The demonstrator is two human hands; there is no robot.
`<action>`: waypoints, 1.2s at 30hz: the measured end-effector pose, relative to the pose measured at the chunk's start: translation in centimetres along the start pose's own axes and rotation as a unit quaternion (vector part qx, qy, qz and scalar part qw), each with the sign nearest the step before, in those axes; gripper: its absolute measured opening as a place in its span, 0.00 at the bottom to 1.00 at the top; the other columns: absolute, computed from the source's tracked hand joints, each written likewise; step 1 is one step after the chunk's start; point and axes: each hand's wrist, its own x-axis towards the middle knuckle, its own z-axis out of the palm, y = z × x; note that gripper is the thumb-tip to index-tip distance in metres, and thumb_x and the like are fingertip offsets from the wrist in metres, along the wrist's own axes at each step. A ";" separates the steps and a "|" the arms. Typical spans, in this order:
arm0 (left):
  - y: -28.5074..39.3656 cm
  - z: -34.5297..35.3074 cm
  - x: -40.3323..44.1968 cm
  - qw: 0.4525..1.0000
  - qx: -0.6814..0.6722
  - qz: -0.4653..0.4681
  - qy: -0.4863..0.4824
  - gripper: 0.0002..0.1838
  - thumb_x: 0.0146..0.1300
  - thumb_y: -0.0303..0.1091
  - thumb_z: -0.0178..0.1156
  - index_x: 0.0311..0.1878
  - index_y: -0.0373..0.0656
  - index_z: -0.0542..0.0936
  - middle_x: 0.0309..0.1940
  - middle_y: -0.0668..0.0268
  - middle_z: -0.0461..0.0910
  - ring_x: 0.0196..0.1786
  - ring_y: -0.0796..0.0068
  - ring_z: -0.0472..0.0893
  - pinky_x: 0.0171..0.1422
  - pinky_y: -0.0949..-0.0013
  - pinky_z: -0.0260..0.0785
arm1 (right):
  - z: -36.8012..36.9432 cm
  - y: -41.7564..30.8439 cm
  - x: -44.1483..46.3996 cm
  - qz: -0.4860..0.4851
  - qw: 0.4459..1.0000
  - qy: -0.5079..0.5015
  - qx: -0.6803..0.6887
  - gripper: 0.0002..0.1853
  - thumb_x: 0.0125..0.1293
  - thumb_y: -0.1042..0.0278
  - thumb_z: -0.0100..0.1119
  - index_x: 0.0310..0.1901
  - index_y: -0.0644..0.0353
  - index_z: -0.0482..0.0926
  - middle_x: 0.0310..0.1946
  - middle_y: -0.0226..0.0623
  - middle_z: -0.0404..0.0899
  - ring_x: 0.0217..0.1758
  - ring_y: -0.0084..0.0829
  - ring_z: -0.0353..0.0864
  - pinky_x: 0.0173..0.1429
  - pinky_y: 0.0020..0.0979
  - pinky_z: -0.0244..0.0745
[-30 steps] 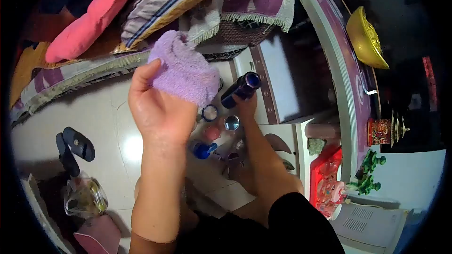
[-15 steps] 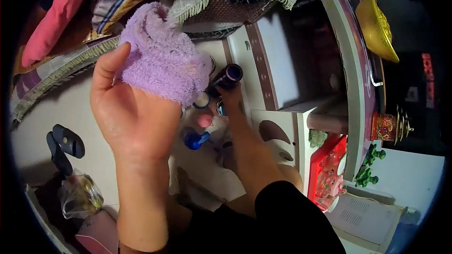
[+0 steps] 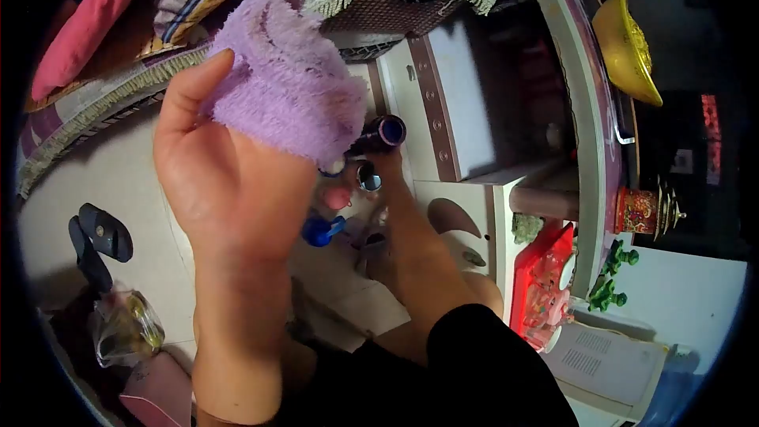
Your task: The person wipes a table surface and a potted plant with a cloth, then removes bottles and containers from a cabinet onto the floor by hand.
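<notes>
My left hand (image 3: 229, 166) is raised close to the camera, palm toward me. It is closed on a fluffy light purple cloth (image 3: 292, 79), with the thumb at the cloth's left edge and the fingers hidden behind it. Lower down, my right hand (image 3: 387, 164) grips a dark, shiny bottle (image 3: 386, 133) whose round open mouth faces me; most of its fingers are out of sight. Near the right hand, on the floor, are a round shiny-topped container (image 3: 368, 177), a pink item (image 3: 337, 197) and a blue bottle (image 3: 319, 231).
A white cabinet (image 3: 455, 198) stands to the right, with a red tray (image 3: 522, 292) of glasses in it and a gold ornament (image 3: 624, 47) above. On the left floor lie dark slippers (image 3: 111, 233), a plastic bag (image 3: 130, 328) and a pink box (image 3: 158, 391). A fringed cover (image 3: 118, 95) edges the seat.
My left hand and the purple cloth have shifted slightly up and right. The round shiny-topped container shows more fully beside the right wrist. Both hands keep their hold.
</notes>
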 end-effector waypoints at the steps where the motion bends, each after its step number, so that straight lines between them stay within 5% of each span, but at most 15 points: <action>1: -0.1 0.0 0.0 1.000 -0.007 -0.002 -0.006 0.19 0.59 0.31 0.48 0.52 0.33 0.71 0.52 0.54 0.74 0.57 0.59 0.70 0.68 0.55 0.52 | -0.5 -1.4 -0.4 0.007 1.000 -0.003 0.029 0.29 0.42 0.71 0.69 0.49 0.62 0.71 0.44 0.42 0.77 0.50 0.40 0.76 0.56 0.35 0.68; 3: -0.2 -0.1 0.0 1.000 -0.009 -0.008 -0.018 0.19 0.59 0.31 0.48 0.52 0.33 0.71 0.51 0.54 0.74 0.56 0.59 0.70 0.68 0.56 0.53 | -1.7 -4.7 -1.1 0.021 0.996 -0.008 0.086 0.25 0.43 0.70 0.67 0.46 0.61 0.73 0.39 0.42 0.79 0.47 0.43 0.78 0.53 0.35 0.71; 6: -0.1 -0.3 -0.1 0.999 -0.002 -0.018 -0.036 0.18 0.59 0.31 0.48 0.51 0.32 0.71 0.51 0.54 0.74 0.56 0.59 0.71 0.68 0.56 0.53 | -2.3 -0.6 -0.4 -0.002 0.994 0.011 -0.110 0.18 0.46 0.71 0.65 0.41 0.62 0.74 0.35 0.40 0.81 0.41 0.43 0.80 0.47 0.36 0.73; 9: -0.4 0.0 -0.1 0.999 -0.009 -0.016 -0.031 0.18 0.58 0.30 0.48 0.51 0.32 0.71 0.50 0.54 0.75 0.55 0.59 0.71 0.66 0.57 0.55 | -4.7 -7.6 -1.3 0.134 0.955 0.016 -0.263 0.09 0.54 0.75 0.53 0.37 0.62 0.77 0.33 0.39 0.80 0.35 0.33 0.80 0.42 0.34 0.75; 12: -0.7 0.1 0.0 0.999 -0.023 -0.008 -0.022 0.18 0.57 0.30 0.47 0.50 0.32 0.72 0.50 0.55 0.75 0.54 0.59 0.72 0.65 0.57 0.57 | -5.7 -4.5 -1.1 0.101 0.979 0.178 -0.002 0.05 0.54 0.80 0.49 0.31 0.63 0.75 0.28 0.36 0.77 0.28 0.28 0.76 0.35 0.29 0.73; 15: -0.7 -0.2 0.0 0.999 -0.027 -0.021 -0.033 0.18 0.58 0.29 0.47 0.50 0.32 0.71 0.50 0.54 0.75 0.54 0.59 0.72 0.66 0.57 0.56 | -7.7 -10.1 -1.6 0.066 0.946 0.282 0.148 0.04 0.55 0.81 0.50 0.27 0.61 0.70 0.21 0.29 0.70 0.24 0.20 0.69 0.32 0.23 0.69; 16: -0.7 -0.1 -0.1 1.000 -0.020 -0.013 -0.015 0.18 0.57 0.30 0.48 0.50 0.32 0.72 0.49 0.55 0.75 0.53 0.59 0.73 0.64 0.57 0.58 | -8.2 -8.1 -0.6 0.035 0.949 0.298 0.093 0.05 0.57 0.83 0.44 0.28 0.64 0.70 0.24 0.32 0.72 0.28 0.22 0.71 0.35 0.24 0.69; 22: -0.6 -0.3 -0.9 0.998 0.031 -0.041 -0.038 0.19 0.58 0.32 0.47 0.51 0.33 0.71 0.49 0.55 0.76 0.53 0.58 0.73 0.63 0.56 0.59 | -12.8 -10.5 5.4 -0.009 0.932 0.360 -0.042 0.07 0.56 0.81 0.46 0.35 0.65 0.74 0.32 0.39 0.76 0.35 0.33 0.76 0.43 0.31 0.72; 24: -0.5 -0.5 -1.3 0.994 0.060 -0.072 -0.063 0.19 0.59 0.34 0.48 0.51 0.33 0.71 0.50 0.55 0.75 0.54 0.58 0.72 0.65 0.56 0.57 | -15.3 -10.8 8.1 0.089 0.940 0.239 -0.227 0.10 0.55 0.78 0.49 0.39 0.65 0.75 0.39 0.44 0.76 0.42 0.39 0.77 0.47 0.35 0.72; 26: -0.5 -0.5 -1.8 0.991 0.108 -0.071 -0.039 0.20 0.59 0.35 0.48 0.52 0.34 0.71 0.49 0.55 0.76 0.53 0.58 0.73 0.63 0.55 0.59 | -16.8 -12.8 9.7 0.188 0.886 0.094 -0.412 0.16 0.55 0.72 0.52 0.46 0.63 0.76 0.53 0.50 0.70 0.56 0.44 0.73 0.56 0.41 0.71; 29: -1.4 -0.3 -3.0 0.981 0.176 -0.007 0.086 0.22 0.56 0.37 0.50 0.52 0.35 0.71 0.46 0.55 0.77 0.50 0.57 0.75 0.57 0.53 0.64 | -18.8 -10.7 11.4 0.088 0.799 0.030 -0.595 0.15 0.57 0.72 0.49 0.45 0.64 0.78 0.45 0.49 0.77 0.53 0.44 0.76 0.55 0.41 0.72; 32: -1.7 -0.1 -3.5 0.970 0.172 0.008 0.173 0.23 0.55 0.37 0.50 0.53 0.35 0.71 0.47 0.55 0.77 0.51 0.58 0.74 0.61 0.54 0.61 | -20.6 -8.9 13.9 0.174 0.788 -0.062 -0.587 0.16 0.58 0.71 0.51 0.48 0.62 0.77 0.49 0.49 0.75 0.57 0.44 0.73 0.59 0.39 0.70; 36: -1.2 0.2 -3.6 0.967 0.196 0.004 0.162 0.20 0.58 0.37 0.51 0.50 0.35 0.74 0.48 0.57 0.77 0.53 0.62 0.73 0.63 0.58 0.59 | -22.7 -3.8 17.8 0.234 0.753 -0.131 -0.601 0.17 0.58 0.70 0.52 0.49 0.62 0.76 0.50 0.50 0.75 0.57 0.44 0.73 0.59 0.39 0.70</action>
